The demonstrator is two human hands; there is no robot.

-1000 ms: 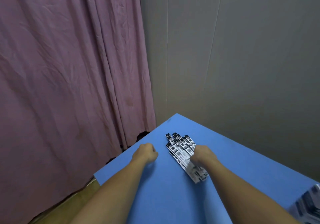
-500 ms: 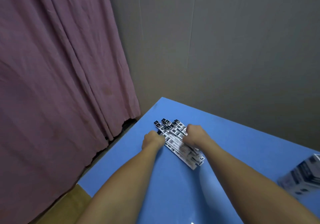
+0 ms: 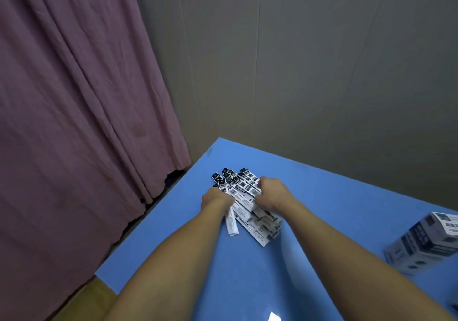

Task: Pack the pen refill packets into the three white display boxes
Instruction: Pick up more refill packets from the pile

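Near the far left corner of the blue table (image 3: 334, 221): fanned pile of white-and-black pen refill packets (image 3: 247, 196). Gripped from both sides, left hand (image 3: 215, 198) and right hand (image 3: 271, 194) curled round it. At the right edge, a blurred white printed display box (image 3: 421, 243).

No text can be read: the print on the refill packets (image 3: 244, 191) and the display box (image 3: 421, 242) is blurred.

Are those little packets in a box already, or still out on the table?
Out: the packets lie fanned on the blue table, apart from the display box.
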